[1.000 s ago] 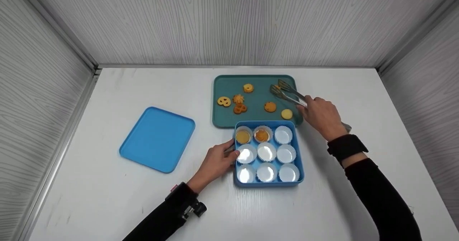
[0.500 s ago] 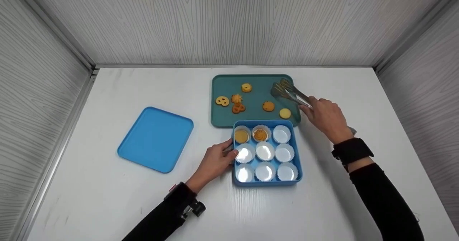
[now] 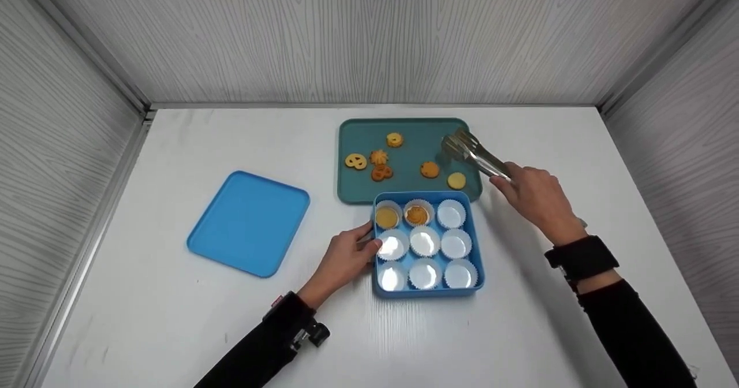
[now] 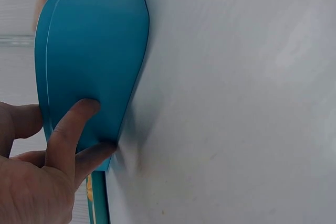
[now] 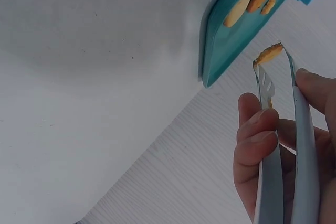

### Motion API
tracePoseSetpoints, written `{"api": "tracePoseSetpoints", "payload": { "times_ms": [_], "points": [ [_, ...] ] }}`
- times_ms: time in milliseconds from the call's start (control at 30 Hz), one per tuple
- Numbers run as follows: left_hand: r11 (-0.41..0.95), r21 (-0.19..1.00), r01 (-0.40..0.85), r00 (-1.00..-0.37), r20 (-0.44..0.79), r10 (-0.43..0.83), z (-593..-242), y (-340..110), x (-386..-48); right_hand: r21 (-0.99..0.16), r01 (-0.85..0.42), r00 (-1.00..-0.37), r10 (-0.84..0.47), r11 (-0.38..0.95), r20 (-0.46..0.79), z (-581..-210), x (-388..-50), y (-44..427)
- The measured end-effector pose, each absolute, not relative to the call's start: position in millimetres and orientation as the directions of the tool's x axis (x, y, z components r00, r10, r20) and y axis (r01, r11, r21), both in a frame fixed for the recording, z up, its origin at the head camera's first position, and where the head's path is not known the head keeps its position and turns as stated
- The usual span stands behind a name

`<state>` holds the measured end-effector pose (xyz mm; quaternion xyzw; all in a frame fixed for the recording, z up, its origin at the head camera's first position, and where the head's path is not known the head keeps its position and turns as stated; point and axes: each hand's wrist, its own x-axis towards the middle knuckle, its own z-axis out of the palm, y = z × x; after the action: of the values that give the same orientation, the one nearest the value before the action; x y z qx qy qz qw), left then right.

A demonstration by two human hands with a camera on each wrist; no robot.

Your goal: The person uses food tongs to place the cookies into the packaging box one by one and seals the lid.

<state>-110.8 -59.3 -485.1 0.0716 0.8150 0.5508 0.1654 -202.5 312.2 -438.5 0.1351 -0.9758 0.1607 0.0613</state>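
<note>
My right hand (image 3: pixel 540 200) holds a pair of metal tongs (image 3: pixel 484 160), their tips above the right part of a green tray (image 3: pixel 421 127). In the right wrist view a golden cookie (image 5: pixel 269 53) is pinched between the tong tips, off the tray. My left hand (image 3: pixel 346 254) grips the left wall of a blue box (image 3: pixel 427 294), thumb over the rim and fingers against the outer side (image 4: pixel 100 40). White paper cups fill the box in rows. A round cookie (image 3: pixel 387 217) sits in the back left cup, and a swirled cookie (image 3: pixel 417 215) in the one beside it.
Several cookies lie on the green tray, among them a pale round one (image 3: pixel 456 181), a brown round one (image 3: pixel 429 169) and a pretzel-shaped one (image 3: pixel 355 161). A flat blue lid (image 3: pixel 248 223) lies on the white table at left. Panels enclose the table's back and sides.
The tongs have closed on a cookie at the tray's right and come up with it. My right hand has drawn back a little to the right. My left hand stays on the box.
</note>
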Motion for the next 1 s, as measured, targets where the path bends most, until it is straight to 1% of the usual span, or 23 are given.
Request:
{"api": "tracePoseSetpoints", "payload": {
  "times_ms": [267,567,667,833,1000],
  "points": [
    [0.391,0.917,-0.073,-0.939,-0.195,0.282,-486,-59,-112,-0.251,-0.362,-0.924,-0.310,0.898,0.223,-431,-175,312],
    [0.387,0.918,-0.089,-0.937,-0.208,0.279,-486,-59,-112,-0.214,-0.423,-0.890,-0.358,0.881,0.284,-419,-145,316],
    [0.392,0.915,-0.095,-0.937,-0.215,0.275,-486,-58,-112,-0.202,-0.429,-0.887,-0.368,0.880,0.280,-416,-136,317],
    [0.400,0.910,-0.111,-0.934,-0.233,0.270,-486,-58,-113,-0.184,-0.414,-0.898,-0.367,0.892,0.241,-409,-123,319],
    [0.408,0.904,-0.126,-0.932,-0.249,0.264,-486,-58,-113,-0.149,-0.426,-0.890,-0.384,0.892,0.245,-405,-111,321]
  ]
}}
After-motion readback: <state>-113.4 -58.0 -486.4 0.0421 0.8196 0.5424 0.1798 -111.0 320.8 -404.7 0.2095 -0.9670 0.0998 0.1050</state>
